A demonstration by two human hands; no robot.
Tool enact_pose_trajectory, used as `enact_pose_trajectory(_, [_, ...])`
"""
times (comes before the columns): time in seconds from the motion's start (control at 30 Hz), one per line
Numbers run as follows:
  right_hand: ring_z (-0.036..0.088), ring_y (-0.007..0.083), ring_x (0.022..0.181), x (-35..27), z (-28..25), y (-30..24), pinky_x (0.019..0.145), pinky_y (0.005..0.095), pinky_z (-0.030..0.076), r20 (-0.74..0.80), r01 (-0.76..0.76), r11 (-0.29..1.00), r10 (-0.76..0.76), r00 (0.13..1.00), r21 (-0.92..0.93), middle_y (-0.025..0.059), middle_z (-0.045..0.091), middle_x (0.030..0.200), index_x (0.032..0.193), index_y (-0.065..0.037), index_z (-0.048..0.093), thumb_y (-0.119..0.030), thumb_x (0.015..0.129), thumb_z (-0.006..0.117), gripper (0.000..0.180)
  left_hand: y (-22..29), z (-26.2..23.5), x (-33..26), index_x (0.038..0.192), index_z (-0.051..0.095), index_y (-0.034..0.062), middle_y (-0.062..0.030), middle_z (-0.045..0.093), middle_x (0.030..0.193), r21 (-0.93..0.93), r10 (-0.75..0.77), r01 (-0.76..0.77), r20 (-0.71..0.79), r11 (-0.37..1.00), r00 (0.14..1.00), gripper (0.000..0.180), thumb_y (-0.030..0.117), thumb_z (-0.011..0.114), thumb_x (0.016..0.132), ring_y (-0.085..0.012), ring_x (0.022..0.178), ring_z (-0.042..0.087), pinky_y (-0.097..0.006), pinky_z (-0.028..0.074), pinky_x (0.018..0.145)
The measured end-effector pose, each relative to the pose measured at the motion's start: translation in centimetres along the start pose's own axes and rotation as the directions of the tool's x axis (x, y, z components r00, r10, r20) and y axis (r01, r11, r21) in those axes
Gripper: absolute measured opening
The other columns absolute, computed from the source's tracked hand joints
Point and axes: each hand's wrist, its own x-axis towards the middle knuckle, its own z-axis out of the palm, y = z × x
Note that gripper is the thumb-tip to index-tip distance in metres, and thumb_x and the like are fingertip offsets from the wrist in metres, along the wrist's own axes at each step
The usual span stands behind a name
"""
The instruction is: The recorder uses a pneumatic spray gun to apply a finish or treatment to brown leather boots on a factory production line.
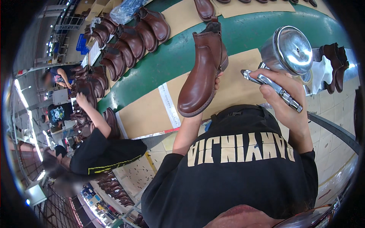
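Note:
A brown leather ankle boot (201,72) is held up over the table, toe toward me, with its sole edge showing. My left hand (217,82) grips it from beneath near the heel; most of that hand is hidden behind the boot. In my right hand (287,97) is a silver spray gun (280,92) with a round, shiny metal cup (292,49) on top. My fingers are wrapped round its body, and its nozzle points left toward the boot, a short gap away.
Cardboard sheets (146,114) lie on the green table (247,28). Rows of brown boots (131,41) stand along its left side, and dark boots (334,66) are at the right. A co-worker in black (106,154) reaches among boots at left. A metal rail (334,131) curves past my right.

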Motion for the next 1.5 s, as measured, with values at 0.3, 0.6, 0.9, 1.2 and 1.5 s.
enact_pose_trajectory(0.3, [0.059, 0.0178, 0.074, -1.1, 0.5, 0.8, 0.073, 0.0281, 0.039, 0.070, -0.119, 0.992, 0.117, 0.991, 0.033, 0.0097, 0.069, 0.086, 0.099, -0.003, 0.067, -0.012, 0.079, 0.068, 0.023, 0.0, -0.8, 0.5, 0.128, 0.031, -0.0154, -0.0094, 0.058, 0.085, -0.107, -0.095, 0.118, 0.200, 0.987, 0.975, 0.073, 0.038, 0.058, 0.087, -0.0167, 0.067, 0.063, -0.019, 0.044, 0.040])
enact_pose_trajectory(0.6, [0.054, 0.0114, 0.059, -1.0, 0.6, 2.2, 0.061, 0.0253, 0.039, 0.021, -0.110, 0.994, 0.109, 0.994, 0.026, 0.0081, 0.067, 0.078, 0.100, -0.001, 0.067, -0.011, 0.082, 0.065, 0.021, -0.4, -0.6, 0.1, 0.129, 0.030, -0.0149, -0.0148, 0.057, 0.091, -0.117, -0.031, 0.048, 0.139, 0.992, 0.990, 0.076, 0.045, 0.054, 0.088, -0.0223, 0.075, 0.063, -0.026, 0.052, 0.056])
enact_pose_trajectory(0.9, [0.048, 0.0042, 0.061, 1.0, 0.2, 0.2, 0.054, 0.0183, 0.036, -0.062, 0.026, 0.991, -0.018, 0.998, 0.130, 0.0029, 0.060, 0.074, 0.106, 0.001, 0.064, -0.009, 0.086, 0.060, 0.023, -0.8, -0.4, 0.0, 0.125, 0.039, -0.0099, -0.0231, 0.056, 0.108, 0.405, 0.284, -0.317, 0.139, 0.858, 0.949, 0.054, 0.036, 0.040, 0.097, -0.0228, 0.076, 0.057, -0.030, 0.053, 0.066])
enact_pose_trajectory(1.2, [0.053, 0.0057, 0.068, 0.3, -0.2, 2.2, 0.061, 0.0189, 0.042, -0.079, -0.156, 0.970, 0.172, 0.982, 0.185, 0.0032, 0.061, 0.077, 0.105, 0.002, 0.064, -0.012, 0.089, 0.057, 0.023, 0.2, -3.8, 0.7, 0.122, 0.044, -0.0043, -0.0214, 0.057, 0.109, 0.340, 0.353, -0.356, 0.073, 0.870, 0.933, 0.048, 0.034, 0.046, 0.093, -0.0257, 0.083, 0.061, -0.033, 0.054, 0.069])
enact_pose_trajectory(1.5, [0.052, 0.0062, 0.069, 0.7, -0.5, 2.5, 0.064, 0.0197, 0.043, -0.121, -0.162, 0.957, 0.195, 0.973, 0.242, 0.0035, 0.061, 0.077, 0.107, 0.004, 0.063, -0.014, 0.090, 0.056, 0.026, 0.4, -3.6, -0.1, 0.119, 0.051, -0.0004, -0.0109, 0.060, 0.114, 0.149, 0.305, -0.280, -0.186, 0.948, 0.934, 0.047, 0.031, 0.057, 0.085, -0.0239, 0.109, 0.056, -0.038, 0.044, 0.096])
